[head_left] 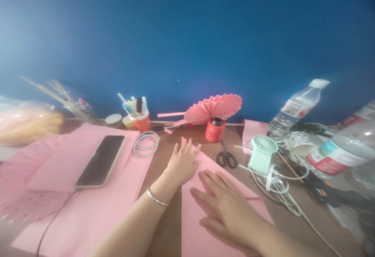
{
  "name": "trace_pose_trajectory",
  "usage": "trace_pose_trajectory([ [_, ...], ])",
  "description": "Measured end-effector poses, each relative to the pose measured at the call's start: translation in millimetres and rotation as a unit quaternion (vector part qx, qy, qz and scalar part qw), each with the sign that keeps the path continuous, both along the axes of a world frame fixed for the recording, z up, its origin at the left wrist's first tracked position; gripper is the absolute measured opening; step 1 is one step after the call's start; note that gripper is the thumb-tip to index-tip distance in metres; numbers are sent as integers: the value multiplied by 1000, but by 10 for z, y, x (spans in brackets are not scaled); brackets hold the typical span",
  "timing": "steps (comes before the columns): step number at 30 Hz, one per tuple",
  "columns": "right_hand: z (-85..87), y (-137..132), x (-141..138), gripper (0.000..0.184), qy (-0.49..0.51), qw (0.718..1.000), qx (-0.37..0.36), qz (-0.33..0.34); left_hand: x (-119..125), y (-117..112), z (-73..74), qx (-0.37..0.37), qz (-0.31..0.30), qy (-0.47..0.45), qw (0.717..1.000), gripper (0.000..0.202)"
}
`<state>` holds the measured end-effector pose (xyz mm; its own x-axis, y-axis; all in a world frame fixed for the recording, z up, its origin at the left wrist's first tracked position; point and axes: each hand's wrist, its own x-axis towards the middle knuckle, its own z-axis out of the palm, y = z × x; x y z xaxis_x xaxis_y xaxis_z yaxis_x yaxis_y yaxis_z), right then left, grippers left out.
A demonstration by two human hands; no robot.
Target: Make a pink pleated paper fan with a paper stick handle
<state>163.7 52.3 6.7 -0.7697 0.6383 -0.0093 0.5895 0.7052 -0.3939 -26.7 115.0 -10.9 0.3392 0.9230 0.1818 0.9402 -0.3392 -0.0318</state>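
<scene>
A pink paper sheet is pressed flat on the table under both hands: the left hand lies open on its far corner, the right hand open and spread on its middle. The fold is probably best made with the edges kept aligned and the palms pressing evenly. Scissors lie just beyond the right hand. The sheet's near edge is cut off, and any crease under the palms is hidden.

Scissors, phone, desk fan
</scene>
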Motion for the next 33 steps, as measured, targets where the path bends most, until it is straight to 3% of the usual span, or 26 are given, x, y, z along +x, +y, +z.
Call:
trace_pose_trajectory([
  [16,-14,-6,-6,56,-12,1000,15,19,-2,11,14,-26,-28,-1,999,49],
  [27,-19,-2,-16,56,-8,999,24,23,72,-37,0,7,-26,-15,1000,48],
  [33,-30,-20,-15,55,9,999,50,15,107,-57,13,-9,-89,2,996,48],
])
